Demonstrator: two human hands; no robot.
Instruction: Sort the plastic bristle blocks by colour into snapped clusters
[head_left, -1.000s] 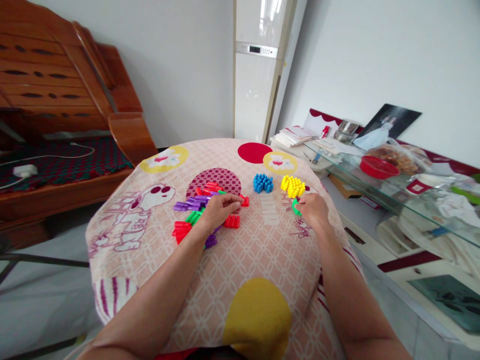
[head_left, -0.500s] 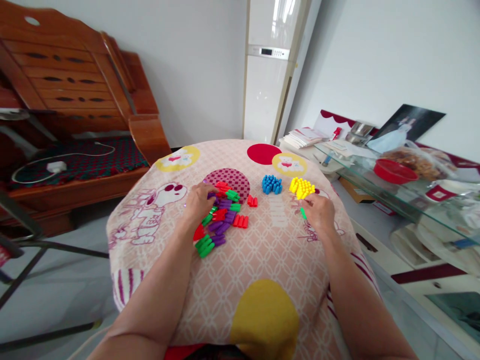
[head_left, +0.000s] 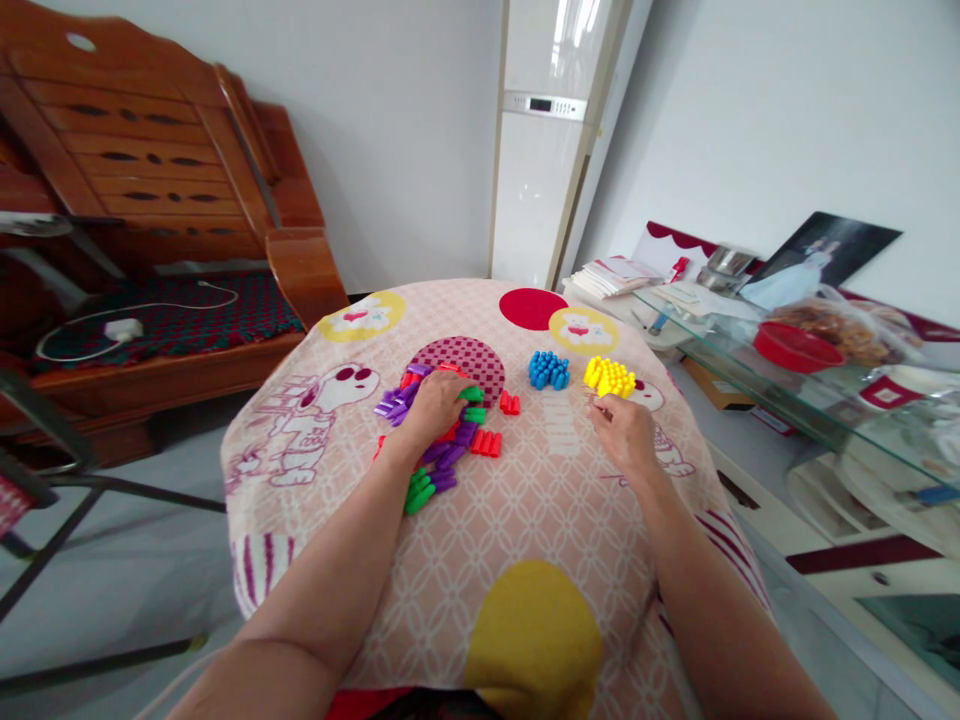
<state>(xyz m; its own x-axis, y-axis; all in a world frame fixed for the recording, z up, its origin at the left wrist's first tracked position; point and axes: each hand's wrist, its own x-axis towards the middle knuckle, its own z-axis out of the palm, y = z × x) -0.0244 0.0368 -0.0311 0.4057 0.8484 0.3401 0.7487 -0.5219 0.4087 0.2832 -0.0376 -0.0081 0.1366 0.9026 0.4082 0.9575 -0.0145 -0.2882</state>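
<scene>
Bearings are read from each hand, 12 o'clock being the table's far side. Far left, beyond the tablecloth [head_left: 525, 525], stands a wooden bench [head_left: 150, 180]. The left hand [head_left: 433, 405] lies palm down over a mixed pile of small plastic pieces, fingers bent; whether they grip a piece cannot be told, the undersides being hidden. Around it, purple pieces [head_left: 396, 406] lie at 9 o'clock, a green bundle [head_left: 420, 490] between 6 and 7, a red row [head_left: 487, 443] at 4, green pieces [head_left: 472, 394] just beside the fingertips at 3, and a red pair [head_left: 510, 403] farther out, also at 3.

Next rightward is a compact blue cluster [head_left: 549, 370], at 10 o'clock from the right hand [head_left: 622, 430]. A yellow cluster [head_left: 610, 378] sits close by that hand, between 11 and 12. Its thumb and fingers are drawn narrow at the cluster's near edge; whether anything is pinched cannot be told.
</scene>
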